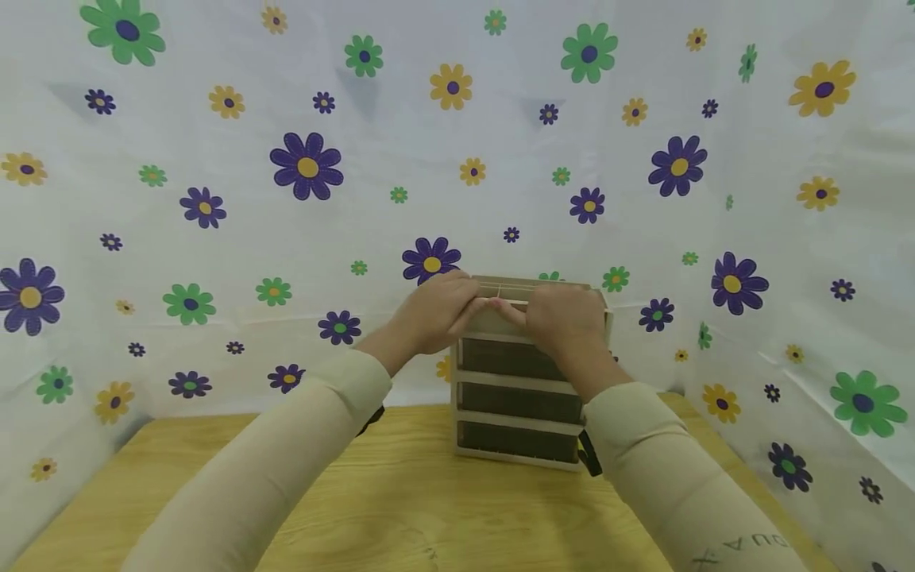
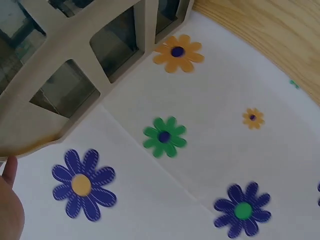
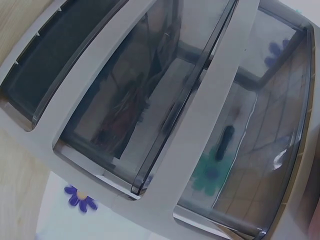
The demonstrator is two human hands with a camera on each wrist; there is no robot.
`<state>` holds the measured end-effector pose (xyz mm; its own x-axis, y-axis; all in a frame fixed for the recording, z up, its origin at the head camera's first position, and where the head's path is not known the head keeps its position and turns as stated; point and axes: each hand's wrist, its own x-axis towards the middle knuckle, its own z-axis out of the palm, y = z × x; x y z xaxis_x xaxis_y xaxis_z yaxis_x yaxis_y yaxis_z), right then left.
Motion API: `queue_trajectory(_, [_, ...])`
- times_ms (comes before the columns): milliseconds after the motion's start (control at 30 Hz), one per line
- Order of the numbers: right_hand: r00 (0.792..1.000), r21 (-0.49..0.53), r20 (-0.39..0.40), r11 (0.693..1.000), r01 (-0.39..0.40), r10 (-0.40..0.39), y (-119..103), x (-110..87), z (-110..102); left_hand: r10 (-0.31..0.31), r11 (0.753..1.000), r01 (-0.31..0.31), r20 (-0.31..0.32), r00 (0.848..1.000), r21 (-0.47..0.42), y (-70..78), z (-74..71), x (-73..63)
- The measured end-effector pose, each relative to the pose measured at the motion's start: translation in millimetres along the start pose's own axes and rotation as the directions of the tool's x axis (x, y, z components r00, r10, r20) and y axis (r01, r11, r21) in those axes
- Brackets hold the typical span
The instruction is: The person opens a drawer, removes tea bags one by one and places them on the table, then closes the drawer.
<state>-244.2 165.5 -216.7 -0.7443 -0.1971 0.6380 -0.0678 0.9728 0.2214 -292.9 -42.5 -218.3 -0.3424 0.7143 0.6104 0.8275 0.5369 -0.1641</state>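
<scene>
A beige drawer organizer point(image 1: 518, 380) with dark see-through drawers stands upright on the table, and its divided top point(image 1: 532, 284) shows between the hands. My left hand point(image 1: 438, 311) grips the top at its left corner, thumb stretched along the front edge. At the right part of the top, my right hand point(image 1: 567, 319) is curled over the front edge, its thumb pointing left so the two thumbs nearly meet. In the left wrist view a fingertip point(image 2: 10, 167) presses the organizer's rim. Close up, the right wrist view shows the smoky drawer fronts point(image 3: 150, 95); the fingers there are mostly hidden.
The wood-grain table point(image 1: 422, 508) extends in front of the organizer and to its left. A white flower-print sheet point(image 1: 400, 143) hangs close behind it and along both sides. Dark straps point(image 1: 589, 453) show at the wrists.
</scene>
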Motion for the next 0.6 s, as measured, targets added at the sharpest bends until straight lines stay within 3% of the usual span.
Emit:
queue_trajectory(133, [1.000,0.029,0.001,0.999,0.026,-0.026,-22.1,6.3,-2.1,0.009,0.999,-0.007,-0.042,0.999,0.048,-12.1,-9.6,-21.2])
queue_trajectory(333, [0.997,0.049,-0.037,0.996,0.069,-0.067,-42.7,14.7,-1.4,-0.009,0.996,0.013,-0.042,0.999,0.092,-20.4,-23.5,-41.8])
queue_trajectory(600, [0.989,0.136,-0.065,0.980,0.143,-0.135,-63.8,19.4,-3.5,-0.056,0.983,0.057,-0.008,0.998,0.173,-5.8,-54.3,-70.7])
